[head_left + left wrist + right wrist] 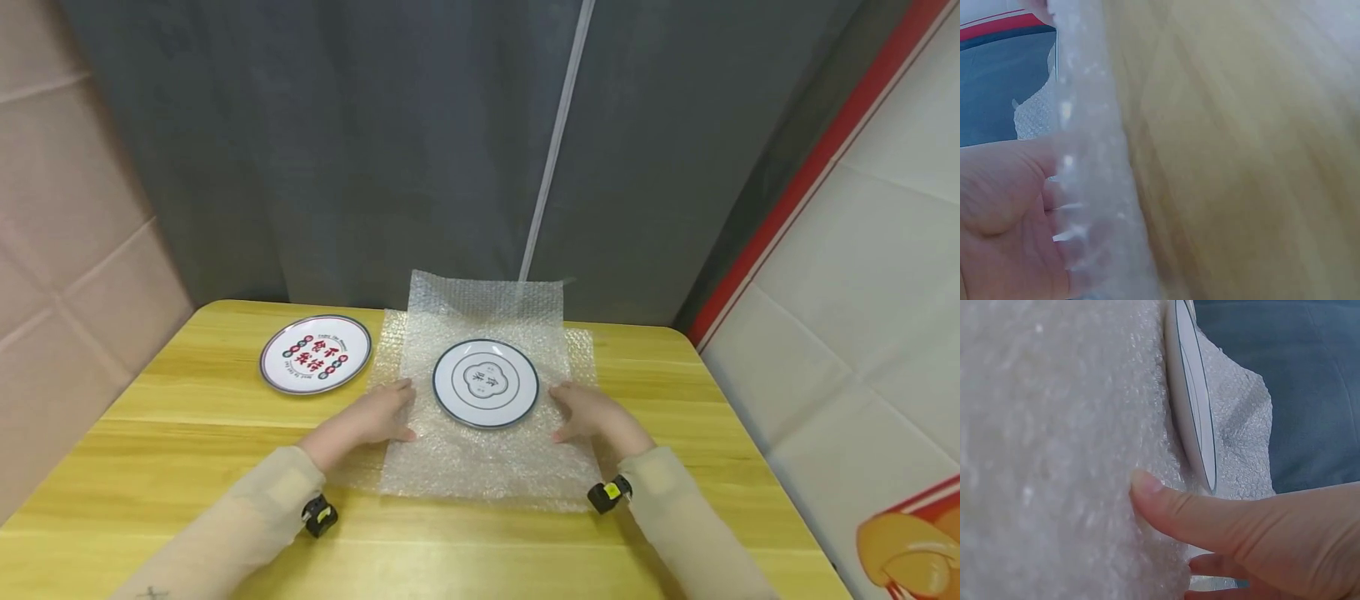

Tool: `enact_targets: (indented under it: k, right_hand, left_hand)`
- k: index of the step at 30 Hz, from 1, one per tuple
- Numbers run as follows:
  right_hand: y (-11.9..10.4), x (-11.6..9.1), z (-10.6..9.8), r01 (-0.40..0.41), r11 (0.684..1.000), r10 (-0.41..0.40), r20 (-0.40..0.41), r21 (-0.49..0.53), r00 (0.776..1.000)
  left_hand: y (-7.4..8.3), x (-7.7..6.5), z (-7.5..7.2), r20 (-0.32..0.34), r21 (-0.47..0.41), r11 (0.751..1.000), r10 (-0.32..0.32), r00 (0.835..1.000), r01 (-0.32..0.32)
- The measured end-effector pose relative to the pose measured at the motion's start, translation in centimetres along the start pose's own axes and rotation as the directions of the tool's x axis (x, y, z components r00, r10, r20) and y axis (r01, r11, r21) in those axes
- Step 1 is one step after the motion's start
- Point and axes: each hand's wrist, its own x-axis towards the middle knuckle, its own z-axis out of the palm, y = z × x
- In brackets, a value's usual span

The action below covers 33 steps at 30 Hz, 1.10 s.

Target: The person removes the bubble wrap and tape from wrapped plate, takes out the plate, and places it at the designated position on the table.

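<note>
A round white plate [486, 414] with a dark blue rim and a flower-shaped mark in its middle lies face up on a sheet of bubble wrap [480, 471]. My left hand [377, 414] is left of the plate, its thumb and fingers spread apart at the wrap. In the left wrist view, the wrap's edge [1100, 187] partly hides those fingers. To the plate's right, my right hand [592, 414] touches the wrap with thumb and fingers apart. The right wrist view shows the straight thumb [1179, 509] on the wrap, below the tilted-looking plate [1192, 394].
A second white plate [281, 358] with red characters lies on the wooden table [187, 454] at the back left. The wrap's far end [487, 298] rises against the dark grey curtain [390, 167] behind the table. A white wall panel [847, 308] borders the right side.
</note>
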Motion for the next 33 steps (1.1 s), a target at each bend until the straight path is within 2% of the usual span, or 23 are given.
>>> enact_targets:
  k: [4,9,13,16,19,22,25,29,33]
  right_hand:
    - [-0.1,0.1,-0.1,-0.030,1.000,0.030,-0.004,-0.008,1.000]
    - [0.1,0.1,0.0,-0.043,0.999,0.042,-0.021,-0.009,0.999]
    - [0.0,0.0,0.1,-0.028,1.000,0.028,-0.039,-0.007,0.999]
    - [0.0,0.0,0.2,-0.028,1.000,0.028,-0.047,-0.001,0.998]
    - [0.0,0.1,0.3,-0.039,0.999,0.039,-0.050,0.010,0.998]
    - [-0.1,0.2,0.2,-0.049,0.998,0.050,-0.047,0.026,0.998]
    - [-0.1,0.1,0.3,-0.050,0.998,0.051,-0.040,0.031,0.998]
    - [-0.2,0.0,0.4,-0.056,0.997,0.058,-0.033,0.044,0.998]
    - [-0.1,-0.2,0.5,-0.067,0.994,0.069,-0.023,0.091,0.997]
  left_hand:
    - [0.7,0.2,-0.1,-0.026,0.080,0.996,-0.031,0.999,0.033]
    - [2.2,0.4,-0.3,-0.063,0.234,0.970,-0.057,0.996,0.070]
    - [2.7,0.5,-0.5,-0.088,0.261,0.958,-0.096,0.991,0.116]
    - [2.8,0.7,-0.9,-0.108,0.154,0.971,-0.166,0.980,0.181]
    - [3.0,0.9,-1.4,-0.121,-0.012,0.976,-0.218,0.968,0.218]
    - [3.3,1.1,-1.9,-0.126,-0.147,0.964,-0.239,0.963,0.220]
    - [3.6,1.3,-2.2,-0.136,-0.228,0.948,-0.256,0.957,0.221]
    - [4.0,1.5,-2.5,-0.108,-0.364,0.898,-0.304,0.947,0.247]
    - [4.4,1.8,-2.5,-0.062,-0.504,0.817,-0.358,0.932,0.281]
